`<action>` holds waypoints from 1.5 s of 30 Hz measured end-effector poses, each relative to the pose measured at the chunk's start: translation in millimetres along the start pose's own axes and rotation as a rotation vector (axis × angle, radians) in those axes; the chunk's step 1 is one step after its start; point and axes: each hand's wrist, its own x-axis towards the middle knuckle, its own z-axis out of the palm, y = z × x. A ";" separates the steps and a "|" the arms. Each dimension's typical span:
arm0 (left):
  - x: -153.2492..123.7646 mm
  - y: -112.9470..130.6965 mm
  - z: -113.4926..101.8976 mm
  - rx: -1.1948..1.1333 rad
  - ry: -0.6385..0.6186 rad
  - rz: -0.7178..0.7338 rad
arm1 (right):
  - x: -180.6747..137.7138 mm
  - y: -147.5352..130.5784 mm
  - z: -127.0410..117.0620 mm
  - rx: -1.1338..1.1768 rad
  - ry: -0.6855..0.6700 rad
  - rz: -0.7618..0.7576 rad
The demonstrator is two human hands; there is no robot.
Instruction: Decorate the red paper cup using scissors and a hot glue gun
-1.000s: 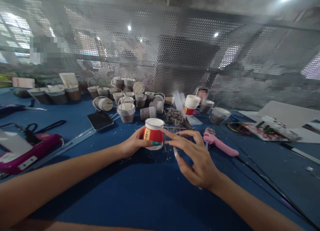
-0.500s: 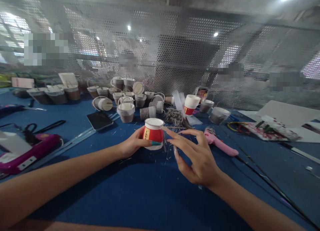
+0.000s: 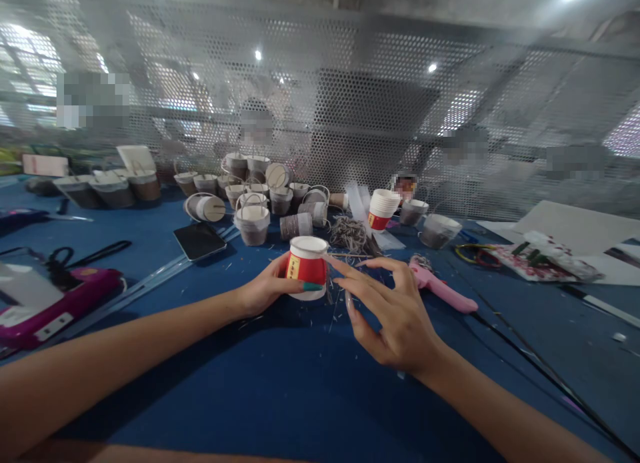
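In the head view, my left hand (image 3: 267, 288) is wrapped round a red and white paper cup (image 3: 307, 266), its thumb with a green nail lying across the front. The cup is upright, rim up, with a yellow label on its side. My right hand (image 3: 393, 309) is just right of the cup, fingers stretched and apart, fingertips close to the cup's side; whether they touch it I cannot tell. Nothing shows between those fingers. Behind the cup lies a tangle of grey-brown cord (image 3: 347, 233). Right of my right hand rests a pink glue gun (image 3: 443, 286) with a black cable.
Several small wrapped buckets with handles (image 3: 253, 223) stand and lie at the back. A stack of paper cups (image 3: 383, 209) is behind my right hand. A phone (image 3: 200, 241) and a purple power strip (image 3: 60, 303) lie left. White flowers (image 3: 550, 259) sit right, on the blue table (image 3: 280, 389).
Almost nothing differs. My right hand has shifted very slightly beside the cup; my left hand keeps the same hold on it.
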 end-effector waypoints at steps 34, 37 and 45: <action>1.1 0.3 -5.0 -0.056 -0.083 -0.034 | -1.8 -1.0 -2.0 0.453 0.036 0.243; 1.3 0.1 -6.0 -0.077 -0.110 -0.035 | -1.4 2.3 0.2 0.552 0.089 0.375; 2.1 3.3 -5.3 -0.145 -0.074 -0.068 | 4.2 30.3 16.6 1.076 0.373 0.999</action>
